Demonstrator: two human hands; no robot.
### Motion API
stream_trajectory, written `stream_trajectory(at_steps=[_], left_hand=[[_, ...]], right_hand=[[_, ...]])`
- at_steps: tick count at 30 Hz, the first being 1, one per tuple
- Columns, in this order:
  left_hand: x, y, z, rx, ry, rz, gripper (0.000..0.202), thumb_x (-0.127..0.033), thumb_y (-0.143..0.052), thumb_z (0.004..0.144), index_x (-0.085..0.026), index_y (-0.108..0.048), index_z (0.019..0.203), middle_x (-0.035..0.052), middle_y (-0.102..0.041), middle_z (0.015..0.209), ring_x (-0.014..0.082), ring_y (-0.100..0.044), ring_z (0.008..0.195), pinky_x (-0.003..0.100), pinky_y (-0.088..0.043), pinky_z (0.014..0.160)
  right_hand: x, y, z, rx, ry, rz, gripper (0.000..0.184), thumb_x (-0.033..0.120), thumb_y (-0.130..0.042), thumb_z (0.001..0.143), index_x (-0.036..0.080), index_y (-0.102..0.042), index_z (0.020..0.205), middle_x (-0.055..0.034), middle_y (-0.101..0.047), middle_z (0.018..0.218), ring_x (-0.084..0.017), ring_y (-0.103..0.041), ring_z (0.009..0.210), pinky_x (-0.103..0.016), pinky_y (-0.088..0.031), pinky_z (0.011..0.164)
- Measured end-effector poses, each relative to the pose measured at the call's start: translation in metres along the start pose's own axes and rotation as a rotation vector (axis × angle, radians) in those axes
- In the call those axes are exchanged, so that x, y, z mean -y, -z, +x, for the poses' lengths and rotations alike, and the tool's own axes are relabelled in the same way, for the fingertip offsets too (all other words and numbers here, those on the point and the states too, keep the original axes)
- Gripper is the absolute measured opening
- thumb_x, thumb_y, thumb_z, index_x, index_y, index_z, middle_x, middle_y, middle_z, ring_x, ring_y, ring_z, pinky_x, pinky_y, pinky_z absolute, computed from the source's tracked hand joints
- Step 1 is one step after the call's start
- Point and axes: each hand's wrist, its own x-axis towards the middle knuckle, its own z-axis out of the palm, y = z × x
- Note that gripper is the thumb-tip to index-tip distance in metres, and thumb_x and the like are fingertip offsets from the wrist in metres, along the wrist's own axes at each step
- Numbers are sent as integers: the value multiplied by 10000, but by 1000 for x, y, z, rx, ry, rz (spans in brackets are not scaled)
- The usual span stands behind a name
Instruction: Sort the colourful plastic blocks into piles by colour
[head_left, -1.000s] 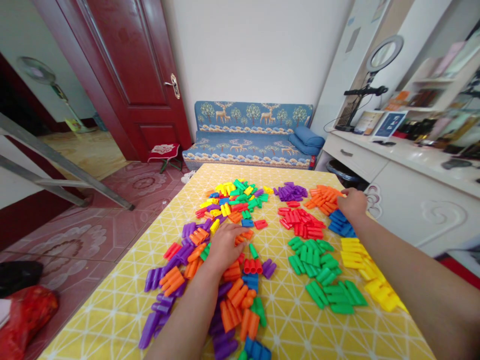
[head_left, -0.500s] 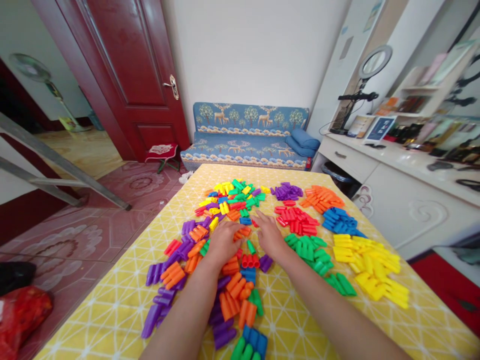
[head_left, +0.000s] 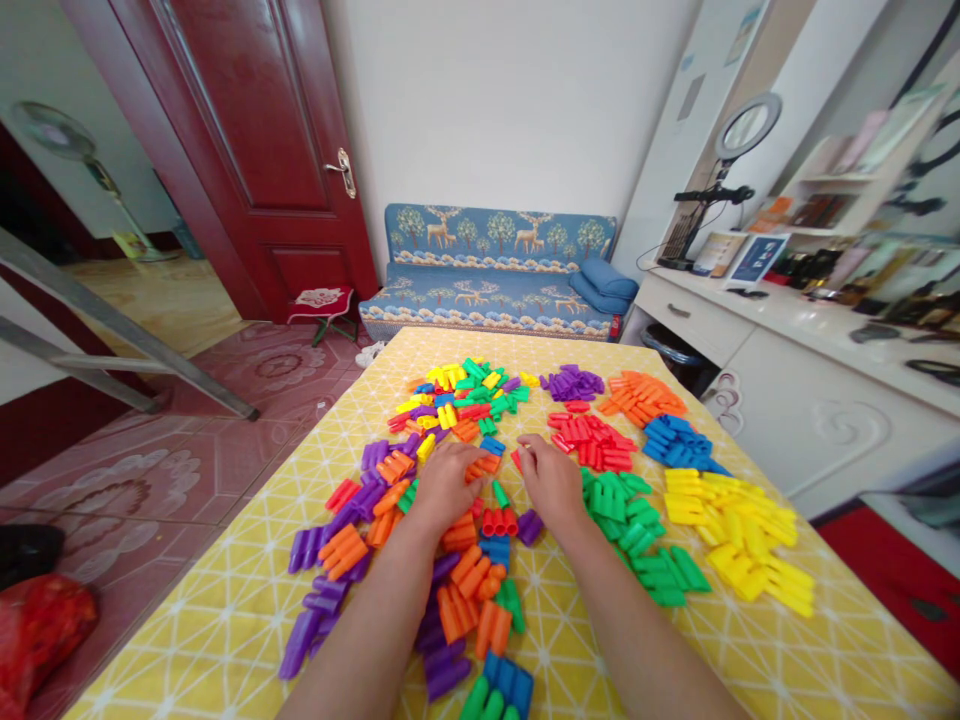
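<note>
Bullet-shaped plastic building blocks, joined in short rows, cover the table. My left hand [head_left: 448, 482] is over the mixed blocks in the middle, its fingers and thumb closed about an orange block [head_left: 489, 464]. To its right, my right hand [head_left: 553, 484] has curled fingers, with a red block [head_left: 516, 460] at their tips. Just ahead of the hands lies a blue block [head_left: 492, 446]. Between the wrists are a red block row [head_left: 499, 522] and a green block [head_left: 501, 494]. Purple blocks [head_left: 367, 497] and orange blocks [head_left: 457, 610] spread around my left forearm.
Right of my hands are single-colour piles: red [head_left: 596, 442], green [head_left: 630, 515], yellow [head_left: 739, 530], blue [head_left: 677, 443], orange [head_left: 643, 395] and purple [head_left: 571, 383]. A mixed pile [head_left: 469, 390] lies at the far side. Beyond the table [head_left: 600, 640] stands a blue sofa [head_left: 495, 285].
My right hand has drawn back and to the right, its fingers now more curled, and the red block has shifted slightly with it. My left hand stays almost still.
</note>
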Motion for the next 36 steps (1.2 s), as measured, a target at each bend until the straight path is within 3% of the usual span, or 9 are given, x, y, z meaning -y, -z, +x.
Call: stream_trajectory(at_steps=[6, 8, 11, 16, 23, 26, 28, 32, 36], left_hand=[[2, -2, 1, -3, -2, 5, 329, -210, -647, 750, -249, -697, 1073, 48, -682, 1100, 238, -570, 1071, 374, -434, 972], [3, -3, 1, -7, -5, 3, 334, -207, -655, 742, -249, -696, 1071, 49, -683, 1095, 241, -569, 1070, 378, -436, 968], [5, -4, 1, -7, -14, -4, 330, -210, -657, 742, -247, -696, 1068, 53, -686, 1080, 240, -573, 1059, 379, -440, 962], [5, -3, 1, 2, -14, -7, 319, -216, -654, 751, -247, -699, 1065, 54, -687, 1070, 237, -576, 1056, 380, -437, 964], [5, -4, 1, -8, -11, -8, 331, -209, -662, 742, -254, -698, 1068, 51, -681, 1089, 236, -572, 1067, 374, -439, 967], [6, -4, 0, -11, -8, -8, 348, -187, -663, 733, -255, -696, 1073, 49, -681, 1102, 237, -572, 1073, 377, -438, 969], [6, -5, 1, -9, -6, -8, 357, -177, -666, 728, -254, -695, 1076, 49, -683, 1106, 238, -574, 1073, 380, -437, 970], [6, -5, 1, -7, -17, -12, 350, -184, -666, 735, -248, -694, 1078, 51, -688, 1085, 238, -579, 1059, 385, -441, 962], [4, -4, 1, -3, -13, -16, 336, -177, -662, 738, -243, -700, 1065, 58, -687, 1086, 233, -580, 1059, 385, -442, 964]], right_hand=[[-65, 32, 23, -346, -134, 218, 365, 389, -448, 869, 163, -638, 1083, -74, -711, 831, -201, -643, 731, -283, -449, 674], [-89, 37, 28, -399, -166, 236, 372, 385, -464, 846, 143, -641, 1067, -84, -710, 819, -209, -645, 721, -299, -463, 679], [-108, 40, 28, -376, -196, 174, 329, 341, -501, 805, 131, -664, 999, -102, -712, 831, -217, -653, 751, -311, -474, 710], [-107, 41, 26, -256, -313, -86, 274, 333, -523, 805, 198, -687, 979, -79, -718, 857, -226, -655, 789, -295, -451, 663], [-114, 39, 29, -245, -262, -45, 294, 248, -522, 802, 139, -677, 1026, -111, -695, 968, -212, -648, 820, -304, -463, 759], [-103, 45, 30, -302, -249, -68, 329, 245, -541, 787, 131, -663, 1071, -143, -647, 1087, -203, -637, 802, -321, -464, 782], [-84, 49, 29, -280, -226, -18, 306, 264, -546, 796, 156, -663, 1057, -119, -653, 1068, -186, -634, 780, -305, -467, 757], [-27, 42, 17, 50, -67, 163, 163, 273, -553, 813, 217, -681, 897, -23, -702, 887, -148, -637, 784, -235, -440, 696], [17, 14, -2, 336, 27, 30, 155, 319, -652, 744, 228, -680, 867, -20, -698, 818, -171, -635, 787, -237, -386, 640]])
